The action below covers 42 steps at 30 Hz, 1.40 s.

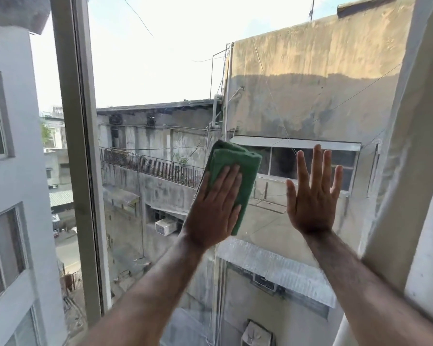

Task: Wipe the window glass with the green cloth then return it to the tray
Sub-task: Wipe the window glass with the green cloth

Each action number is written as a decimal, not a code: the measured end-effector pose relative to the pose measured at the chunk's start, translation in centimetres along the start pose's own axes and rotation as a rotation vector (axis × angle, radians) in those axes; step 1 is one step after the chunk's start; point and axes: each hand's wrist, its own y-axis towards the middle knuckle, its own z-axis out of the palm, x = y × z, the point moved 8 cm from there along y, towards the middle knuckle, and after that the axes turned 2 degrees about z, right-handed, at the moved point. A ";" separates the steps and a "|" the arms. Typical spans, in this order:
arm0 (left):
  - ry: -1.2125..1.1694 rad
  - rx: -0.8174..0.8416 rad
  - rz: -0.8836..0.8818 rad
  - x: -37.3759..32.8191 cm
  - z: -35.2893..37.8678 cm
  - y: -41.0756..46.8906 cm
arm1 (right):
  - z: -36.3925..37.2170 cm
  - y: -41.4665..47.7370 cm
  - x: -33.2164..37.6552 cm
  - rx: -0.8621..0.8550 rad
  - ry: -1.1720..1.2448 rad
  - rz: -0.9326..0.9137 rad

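Note:
A folded green cloth lies flat against the window glass near the middle of the pane. My left hand presses on its lower half with the fingers straight and close together, palm on the cloth. My right hand rests flat on the bare glass to the right of the cloth, fingers spread, holding nothing. The two hands are about a hand's width apart. No tray is in view.
A grey vertical window frame bounds the pane on the left. A white wall or frame edge stands close on the right, next to my right forearm. Buildings and a street show through the glass.

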 end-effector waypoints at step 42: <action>0.000 -0.230 -0.425 9.2 -6.2 12.2 | -0.1 -0.1 0.4 -0.016 0.007 0.003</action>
